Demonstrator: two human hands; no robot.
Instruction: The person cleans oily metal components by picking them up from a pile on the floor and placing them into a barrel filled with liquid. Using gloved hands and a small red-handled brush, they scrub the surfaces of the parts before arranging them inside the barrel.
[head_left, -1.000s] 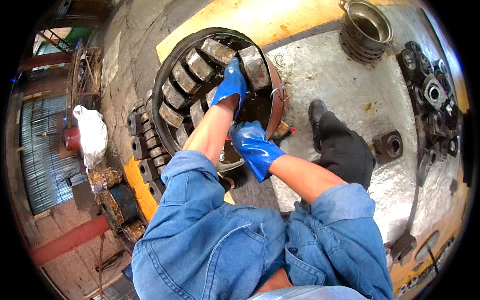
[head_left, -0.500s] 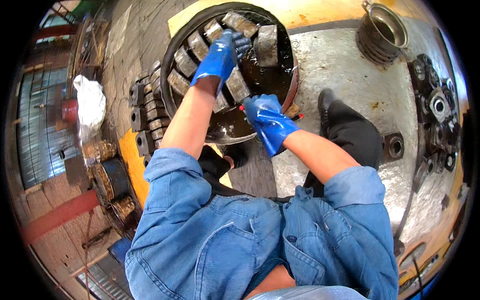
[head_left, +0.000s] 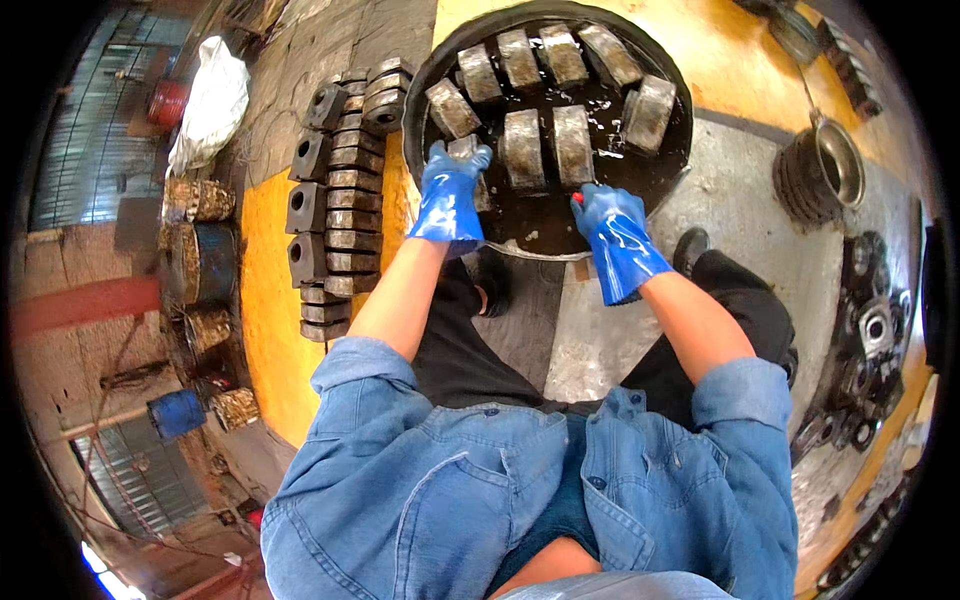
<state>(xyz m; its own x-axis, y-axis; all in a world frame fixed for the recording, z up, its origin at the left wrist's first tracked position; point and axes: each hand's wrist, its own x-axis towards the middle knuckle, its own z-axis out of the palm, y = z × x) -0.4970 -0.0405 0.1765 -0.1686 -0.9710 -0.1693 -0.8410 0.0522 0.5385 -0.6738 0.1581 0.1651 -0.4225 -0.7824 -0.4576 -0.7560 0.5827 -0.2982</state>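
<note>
A wide round black tub (head_left: 684, 150) of dark liquid holds several thick, curved metal blocks (head_left: 522, 148). My left hand (head_left: 450, 195), in a blue rubber glove, reaches over the tub's near left side. Its thumb and fingers are spread around a metal block (head_left: 470, 150), which the glove partly hides. At the near right rim is my right hand (head_left: 612, 222), gloved the same way. Its fingers are closed around a tool whose red end (head_left: 578, 199) pokes out on the left; the rest of that tool is covered by the glove.
Rows of dark metal blocks (head_left: 352, 200) stand on the floor left of the tub. To the right are a stack of metal rings (head_left: 808, 180) and many dark metal parts (head_left: 868, 330). A white sack (head_left: 212, 100) lies at the far left. My legs straddle the near floor.
My left hand has come from the middle of the tub to a block at its near left side. My right hand keeps its closed grip near the rim. The view has shifted left.
</note>
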